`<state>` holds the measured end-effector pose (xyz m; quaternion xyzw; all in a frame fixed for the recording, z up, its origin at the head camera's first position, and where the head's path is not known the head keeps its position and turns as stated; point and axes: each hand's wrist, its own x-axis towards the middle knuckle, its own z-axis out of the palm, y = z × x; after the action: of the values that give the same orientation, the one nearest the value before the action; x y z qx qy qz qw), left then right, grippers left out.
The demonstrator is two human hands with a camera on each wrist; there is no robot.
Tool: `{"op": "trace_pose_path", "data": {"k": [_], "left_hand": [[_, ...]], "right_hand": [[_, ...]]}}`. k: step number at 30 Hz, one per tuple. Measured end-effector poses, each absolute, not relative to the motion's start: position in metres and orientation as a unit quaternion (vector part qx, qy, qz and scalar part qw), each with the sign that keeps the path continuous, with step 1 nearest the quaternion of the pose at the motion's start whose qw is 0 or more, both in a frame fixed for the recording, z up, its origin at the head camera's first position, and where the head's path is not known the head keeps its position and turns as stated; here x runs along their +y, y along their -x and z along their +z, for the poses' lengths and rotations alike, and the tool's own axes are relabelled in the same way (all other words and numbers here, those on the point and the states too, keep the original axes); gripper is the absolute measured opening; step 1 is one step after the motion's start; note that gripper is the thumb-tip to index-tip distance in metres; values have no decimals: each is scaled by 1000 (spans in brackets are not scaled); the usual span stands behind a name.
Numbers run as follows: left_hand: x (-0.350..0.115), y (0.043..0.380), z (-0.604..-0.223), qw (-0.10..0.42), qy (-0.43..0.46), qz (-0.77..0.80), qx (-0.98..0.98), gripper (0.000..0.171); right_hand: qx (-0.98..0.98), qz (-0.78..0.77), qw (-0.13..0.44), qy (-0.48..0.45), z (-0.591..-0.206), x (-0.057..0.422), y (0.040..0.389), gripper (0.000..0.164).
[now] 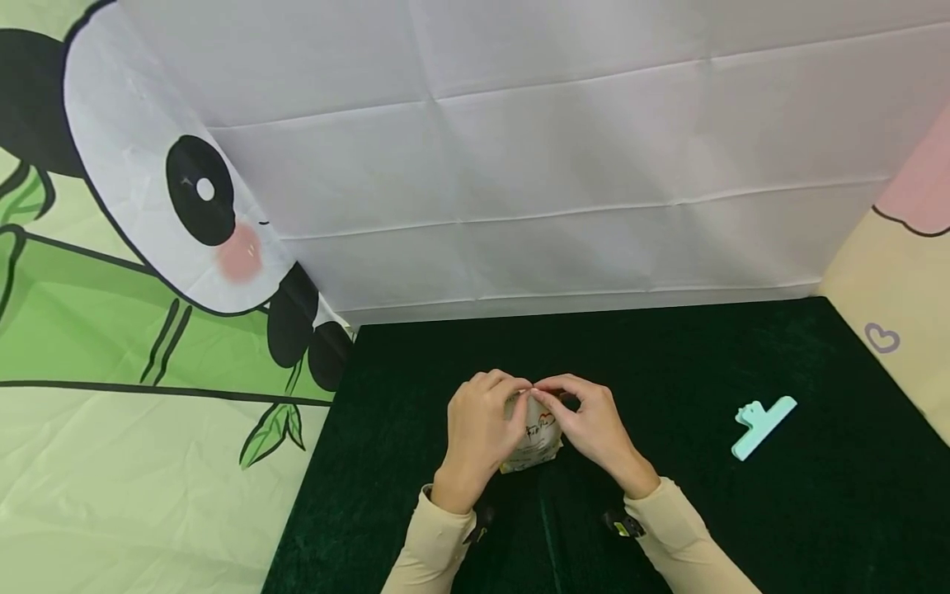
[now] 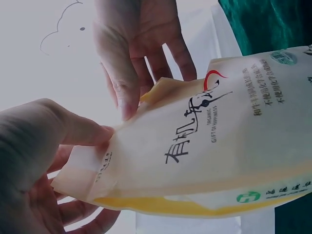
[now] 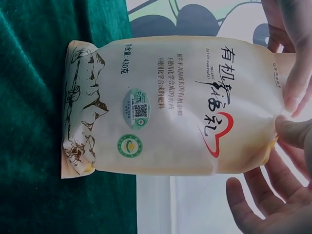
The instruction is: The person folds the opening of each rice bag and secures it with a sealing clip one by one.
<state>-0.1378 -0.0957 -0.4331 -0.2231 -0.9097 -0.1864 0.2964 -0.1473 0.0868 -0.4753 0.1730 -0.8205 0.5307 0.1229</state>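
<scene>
A pale food bag (image 1: 540, 441) stands upright on the dark green cloth, printed with Chinese characters and a red heart stroke. My left hand (image 1: 478, 429) pinches its top edge between thumb and fingers. On the other side of that edge, my right hand (image 1: 594, 421) pinches too, the two thumbs close together. Seen from the left wrist, the bag (image 2: 195, 141) has a creased, gathered top and a yellow strip along its side. The right wrist view shows the bag's front (image 3: 170, 97), with a green round seal and a mountain drawing near its base.
A mint-green sealing clip (image 1: 763, 427) lies on the table (image 1: 668, 355) to the right of my hands. Behind the table hangs a white cloth (image 1: 557, 165), with a panda-printed cloth (image 1: 134, 206) on the left and a cream and pink one (image 1: 905, 305) on the right.
</scene>
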Motion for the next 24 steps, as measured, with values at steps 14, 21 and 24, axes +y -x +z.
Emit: {"op": "trace_pose_path", "data": {"k": [14,21,24], "left_hand": [[-93,140,-434,306,221,-181,-908,4],[-92,142,-436,304,222,-169,-911,7],[-92,142,-437,300,219,-165,-914,7]], "right_hand": [[-825,521,133,-174,-476,86,148,10],[-826,521,134,-167,-476,85,148,10],[-823,527,128,-168,-477,86,149,11]]}}
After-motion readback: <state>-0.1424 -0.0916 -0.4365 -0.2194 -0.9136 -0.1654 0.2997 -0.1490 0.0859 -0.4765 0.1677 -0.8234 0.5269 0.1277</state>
